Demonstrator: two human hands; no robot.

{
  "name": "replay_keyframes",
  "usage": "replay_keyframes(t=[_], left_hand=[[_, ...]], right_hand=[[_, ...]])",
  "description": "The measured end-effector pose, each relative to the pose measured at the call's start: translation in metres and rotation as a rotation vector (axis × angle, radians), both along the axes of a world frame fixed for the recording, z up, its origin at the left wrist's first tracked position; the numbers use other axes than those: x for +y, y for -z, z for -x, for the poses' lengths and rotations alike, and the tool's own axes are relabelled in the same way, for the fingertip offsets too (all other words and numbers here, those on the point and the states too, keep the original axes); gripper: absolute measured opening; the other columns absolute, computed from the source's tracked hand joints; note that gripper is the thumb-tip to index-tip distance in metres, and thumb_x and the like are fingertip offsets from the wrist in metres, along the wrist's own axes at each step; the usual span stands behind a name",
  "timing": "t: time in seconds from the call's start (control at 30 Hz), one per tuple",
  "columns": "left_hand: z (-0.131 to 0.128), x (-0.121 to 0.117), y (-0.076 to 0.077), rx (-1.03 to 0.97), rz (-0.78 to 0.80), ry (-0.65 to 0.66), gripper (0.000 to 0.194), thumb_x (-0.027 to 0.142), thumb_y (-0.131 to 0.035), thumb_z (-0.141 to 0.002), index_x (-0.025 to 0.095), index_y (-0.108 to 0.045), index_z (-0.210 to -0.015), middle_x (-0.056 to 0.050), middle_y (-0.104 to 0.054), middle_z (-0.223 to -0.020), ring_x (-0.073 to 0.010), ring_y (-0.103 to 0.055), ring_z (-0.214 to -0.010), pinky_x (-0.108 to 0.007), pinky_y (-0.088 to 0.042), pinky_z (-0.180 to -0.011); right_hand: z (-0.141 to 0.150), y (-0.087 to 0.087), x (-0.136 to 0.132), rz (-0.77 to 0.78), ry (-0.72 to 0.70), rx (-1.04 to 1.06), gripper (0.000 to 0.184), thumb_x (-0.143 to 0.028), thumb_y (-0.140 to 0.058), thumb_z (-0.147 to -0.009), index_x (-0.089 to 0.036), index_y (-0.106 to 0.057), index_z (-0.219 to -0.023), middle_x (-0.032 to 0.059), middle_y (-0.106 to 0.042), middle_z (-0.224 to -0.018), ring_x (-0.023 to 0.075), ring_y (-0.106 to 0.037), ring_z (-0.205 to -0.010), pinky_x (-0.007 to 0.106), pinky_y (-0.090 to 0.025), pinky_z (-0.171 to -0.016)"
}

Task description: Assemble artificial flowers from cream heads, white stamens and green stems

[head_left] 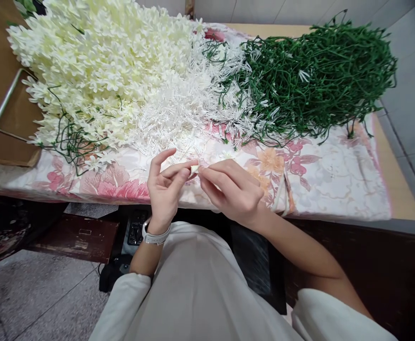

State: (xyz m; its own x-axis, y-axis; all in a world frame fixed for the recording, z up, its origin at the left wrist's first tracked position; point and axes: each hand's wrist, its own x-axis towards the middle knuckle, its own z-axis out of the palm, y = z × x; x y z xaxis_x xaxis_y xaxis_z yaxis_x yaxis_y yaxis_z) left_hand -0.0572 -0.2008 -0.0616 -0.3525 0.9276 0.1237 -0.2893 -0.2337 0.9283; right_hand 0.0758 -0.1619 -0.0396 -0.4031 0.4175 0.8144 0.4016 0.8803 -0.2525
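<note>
Pale yellow, the small flower [194, 169] lies mid-frame, pinched by our left hand [165, 189], just left of our right hand [234, 192], whose fingers' grip we cannot tell.

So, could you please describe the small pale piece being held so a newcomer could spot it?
Find the flowered tablecloth, then the left hand and right hand meeting over its near edge. The pale piece is between them, held, while the pale flowers lie heaped.
</note>
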Motion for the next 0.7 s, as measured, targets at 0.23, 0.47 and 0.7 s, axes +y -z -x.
replay_keyframes(t=[0.23, 0.47, 0.7], left_hand=[[0.006, -0.001, -0.002, 0.040, -0.022, 0.174, 0.015, 0.027, -0.078, -0.075, 0.025, -0.070, -0.087, 0.000, -0.074, -0.104, -0.0121, -0.072, -0.080, -0.020, -0.058, -0.068], [0.015, 0.002, -0.008, 0.133, -0.083, 0.335, 0.009, 0.020, -0.077, -0.075, 0.027, -0.075, -0.080, -0.001, -0.073, -0.094, -0.0135, -0.069, -0.086, -0.027, -0.058, -0.079], [0.015, 0.001, -0.016, 0.287, -0.045, 0.318, 0.009, 0.018, -0.074, -0.077, 0.026, -0.076, -0.081, -0.001, -0.072, -0.086, -0.0136, -0.066, -0.084, -0.026, -0.054, -0.079]], right_hand=[[-0.011, 0.008, -0.013, -0.028, -0.075, 0.105, 0.031, 0.000, -0.061, -0.080, -0.012, -0.063, -0.107, 0.0106, -0.070, -0.085, 0.0194, -0.066, -0.082, 0.032, -0.058, -0.068], [-0.018, 0.007, -0.015, 0.072, -0.122, 0.189, 0.031, 0.000, -0.061, -0.080, -0.016, -0.066, -0.106, 0.0076, -0.070, -0.084, 0.0175, -0.066, -0.078, 0.031, -0.057, -0.066], [-0.025, -0.011, -0.016, 0.572, -0.171, 0.224, 0.014, -0.006, -0.063, -0.083, -0.018, -0.066, -0.088, 0.0024, -0.068, -0.077, 0.0120, -0.062, -0.069, 0.025, -0.051, -0.061]])
